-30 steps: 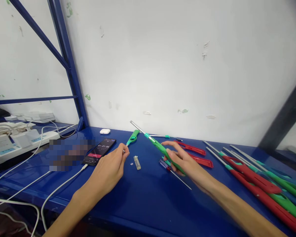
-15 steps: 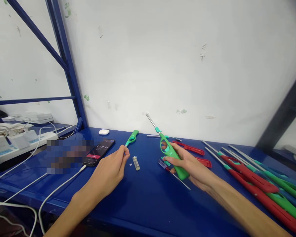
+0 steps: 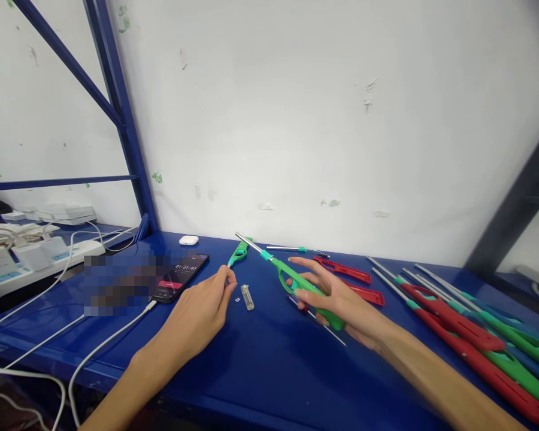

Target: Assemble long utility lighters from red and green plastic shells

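Head view. The right hand (image 3: pixel 335 292) holds a green lighter (image 3: pixel 302 283) by its handle: the thumb presses on the near side, while the index finger extends free above. The left hand (image 3: pixel 209 299) has thumb and fingertips pinched together at the rod end of a second green lighter (image 3: pixel 239 256); the contact itself is hidden.

Hazards. The right-hand hold is loose, so the handle could roll or slip if the palm turns. The metal rod points to ten o'clock, its tip overlapping the second lighter in this view; a forward swing could knock that lighter. A low sweep of the right hand could catch the screwdriver (image 3: pixel 335 336), which lies beneath it with its shaft aimed at four o'clock. A sideways move of the left hand could scatter the clear reservoir (image 3: pixel 248 299) and small white chip (image 3: pixel 238 299), both near three o'clock of it.

Position relative to grip. The held lighter's butt projects below the palm at six o'clock; its trigger loop lies at nine o'clock, beside the fingers. The second lighter extends from the left fingertips toward one o'clock.
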A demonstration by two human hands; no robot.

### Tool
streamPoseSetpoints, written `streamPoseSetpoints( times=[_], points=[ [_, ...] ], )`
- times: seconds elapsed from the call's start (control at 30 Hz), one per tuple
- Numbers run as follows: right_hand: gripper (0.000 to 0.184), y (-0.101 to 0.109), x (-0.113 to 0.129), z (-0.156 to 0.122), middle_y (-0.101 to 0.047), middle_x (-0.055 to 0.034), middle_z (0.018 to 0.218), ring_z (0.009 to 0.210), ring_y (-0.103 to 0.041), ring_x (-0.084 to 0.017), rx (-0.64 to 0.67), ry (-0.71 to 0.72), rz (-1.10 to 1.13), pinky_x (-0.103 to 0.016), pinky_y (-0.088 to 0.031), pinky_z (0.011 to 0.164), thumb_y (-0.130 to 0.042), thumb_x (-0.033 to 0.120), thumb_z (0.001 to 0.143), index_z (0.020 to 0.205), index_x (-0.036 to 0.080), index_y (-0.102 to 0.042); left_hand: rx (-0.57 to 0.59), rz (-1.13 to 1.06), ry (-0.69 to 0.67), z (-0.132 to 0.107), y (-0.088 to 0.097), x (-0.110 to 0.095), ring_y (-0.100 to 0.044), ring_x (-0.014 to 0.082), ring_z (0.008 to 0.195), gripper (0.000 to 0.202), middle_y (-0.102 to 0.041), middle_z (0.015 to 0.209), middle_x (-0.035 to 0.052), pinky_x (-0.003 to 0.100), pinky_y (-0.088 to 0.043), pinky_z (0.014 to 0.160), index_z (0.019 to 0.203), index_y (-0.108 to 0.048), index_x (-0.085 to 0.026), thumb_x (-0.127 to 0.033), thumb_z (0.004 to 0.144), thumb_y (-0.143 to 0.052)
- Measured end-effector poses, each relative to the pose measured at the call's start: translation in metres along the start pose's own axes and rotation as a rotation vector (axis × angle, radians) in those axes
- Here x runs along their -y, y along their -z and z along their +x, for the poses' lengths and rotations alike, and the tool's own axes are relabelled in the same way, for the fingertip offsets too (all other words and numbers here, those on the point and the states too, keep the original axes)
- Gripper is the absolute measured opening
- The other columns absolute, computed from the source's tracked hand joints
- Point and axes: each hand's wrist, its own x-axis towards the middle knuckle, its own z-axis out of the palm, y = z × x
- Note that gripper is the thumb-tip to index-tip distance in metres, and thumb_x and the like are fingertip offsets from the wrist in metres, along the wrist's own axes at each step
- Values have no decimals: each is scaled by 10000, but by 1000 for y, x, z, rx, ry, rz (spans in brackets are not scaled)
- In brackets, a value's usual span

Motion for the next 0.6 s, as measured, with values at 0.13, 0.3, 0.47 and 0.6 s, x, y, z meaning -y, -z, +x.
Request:
streamPoseSetpoints(
  times=[0.13, 0.3, 0.47, 0.6],
  points=[
    [618, 0, 2, -2, -569, -49, 1331, 706, -482, -93, -12, 8, 26, -170, -287, 449, -777, 373, 856, 1412, 420, -509, 3, 8, -2, 0, 0, 0, -615, 235, 707, 156, -628, 838, -6, 312, -308, 619, 999, -425, -268, -322, 1073, -300],
    [722, -4, 2, 1, -627, -43, 1197, 620, -401, -91, -184, 21, -9, -177, -220, 423, -802, 457, 800, 1445, 419, -481, 10, 14, 2, 0, 1, -2, -614, 233, 711, 154, -628, 848, -1, 314, -299, 619, 1003, -429, -263, -314, 1072, -301],
    [799, -8, 0, 2, -632, -59, 1151, 583, -393, -80, -248, -9, 1, -176, -205, 393, -840, 483, 736, 1454, 409, -499, 46, -11, 2, -1, 0, -5, -614, 236, 725, 165, -634, 868, 1, 320, -309, 638, 990, -429, -264, -313, 1070, -293],
    [790, -9, 2, -1, -598, -58, 1173, 582, -379, -61, -187, -35, 54, -162, -184, 393, -851, 457, 754, 1458, 423, -494, 55, -14, 6, -1, -1, -5, -619, 241, 736, 163, -639, 877, 0, 322, -314, 648, 987, -428, -266, -307, 1065, -291]
  ],
)
